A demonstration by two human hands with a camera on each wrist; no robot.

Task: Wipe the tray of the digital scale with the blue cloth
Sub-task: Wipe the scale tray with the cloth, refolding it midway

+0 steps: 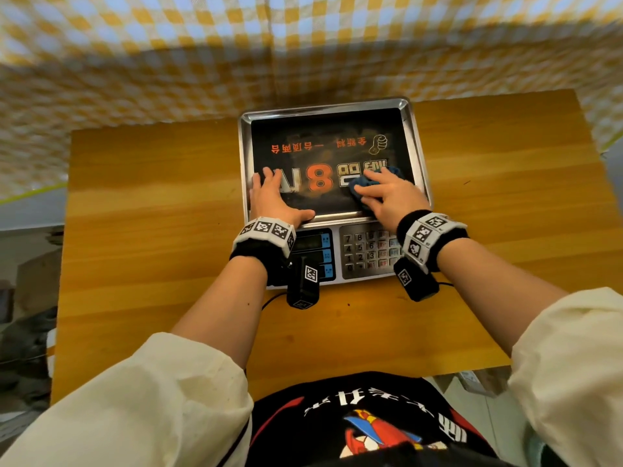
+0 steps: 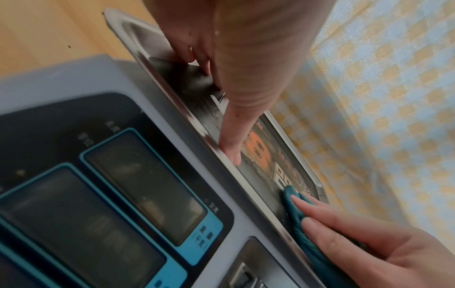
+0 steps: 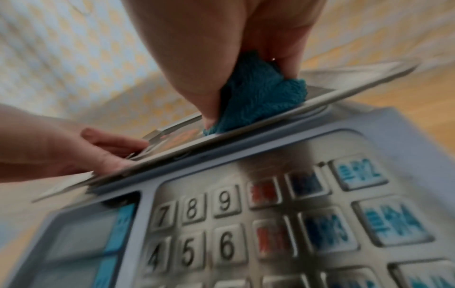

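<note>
The digital scale's steel tray [image 1: 244,153] carries a black sticker with orange print. My left hand [image 1: 269,197] lies flat on the tray's near left corner, fingers straight, thumb along the near rim [image 2: 209,140]. My right hand [image 1: 387,193] presses the bunched blue cloth [image 1: 357,193] onto the tray's near right part; thumb and fingers close around the cloth [image 3: 256,97] in the right wrist view. In the left wrist view the cloth [image 2: 295,214] sits under my right fingers [image 2: 327,220] against the near rim.
The scale's keypad [image 1: 367,251] and blue-framed displays [image 1: 317,254] sit below the tray, under my wrists. The scale stands on a wooden table [image 1: 151,203]. A yellow checked cloth [image 1: 168,62] hangs behind. A black cable [image 1: 269,299] runs from the scale's front.
</note>
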